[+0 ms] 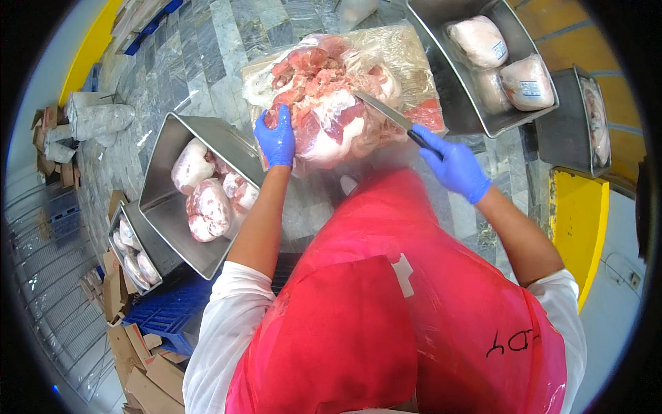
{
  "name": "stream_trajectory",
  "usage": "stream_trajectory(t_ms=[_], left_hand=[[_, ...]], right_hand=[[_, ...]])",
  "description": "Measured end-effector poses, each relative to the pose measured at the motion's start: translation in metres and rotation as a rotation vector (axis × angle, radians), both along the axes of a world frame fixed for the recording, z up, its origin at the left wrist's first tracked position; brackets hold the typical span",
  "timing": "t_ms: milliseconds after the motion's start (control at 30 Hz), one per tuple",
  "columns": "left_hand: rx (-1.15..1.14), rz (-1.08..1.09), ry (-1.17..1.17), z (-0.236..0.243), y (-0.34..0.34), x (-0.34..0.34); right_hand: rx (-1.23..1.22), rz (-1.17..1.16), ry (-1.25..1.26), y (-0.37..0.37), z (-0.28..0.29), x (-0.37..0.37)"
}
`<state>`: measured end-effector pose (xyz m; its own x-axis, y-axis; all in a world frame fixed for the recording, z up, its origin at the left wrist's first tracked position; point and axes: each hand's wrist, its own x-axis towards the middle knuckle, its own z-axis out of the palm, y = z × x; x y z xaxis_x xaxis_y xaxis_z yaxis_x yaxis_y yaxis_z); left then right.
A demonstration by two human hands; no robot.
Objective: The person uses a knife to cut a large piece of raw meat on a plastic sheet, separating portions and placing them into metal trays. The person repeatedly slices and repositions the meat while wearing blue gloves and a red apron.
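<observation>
A large piece of raw meat (334, 117), pink and red with white fat, lies in front of me on a board (417, 76) covered with clear plastic. My left hand (277, 138), in a blue glove, rests on the meat's near left edge with its fingers stretched apart. In my right hand (455, 165), also blue-gloved, is a knife (389, 110) with a black handle. Its blade points up and left, the tip touching or just above the right part of the meat; I cannot tell which.
Left stands a metal bin (160, 165) holding several meat pieces, with a smaller bin (148, 279) beside it. At the far right, another metal bin (441, 52) holds bagged meat; a further bin (562, 131) adjoins it. Below left are a blue pallet (169, 314) and cardboard (148, 386).
</observation>
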<state>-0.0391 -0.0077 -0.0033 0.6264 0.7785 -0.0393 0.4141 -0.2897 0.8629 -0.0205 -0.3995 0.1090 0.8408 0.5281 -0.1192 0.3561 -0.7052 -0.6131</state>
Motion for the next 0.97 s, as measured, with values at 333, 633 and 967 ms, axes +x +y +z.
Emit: stream_trajectory(t_ms=[333,633,967], left_hand=[[-0.079,-0.169,0.152,-0.01,0.041,-0.004],[0.594,-0.731,-0.065,0.069,-0.06,0.079],[0.619,-0.54,0.213,0.038,-0.062,0.104]], right_hand=[[0.257,-0.226,-0.241,0.036,-0.168,-0.057],[0.297,-0.289,-0.018,-0.001,-0.108,-0.073],[0.351,-0.327,0.004,-0.066,-0.071,-0.088]])
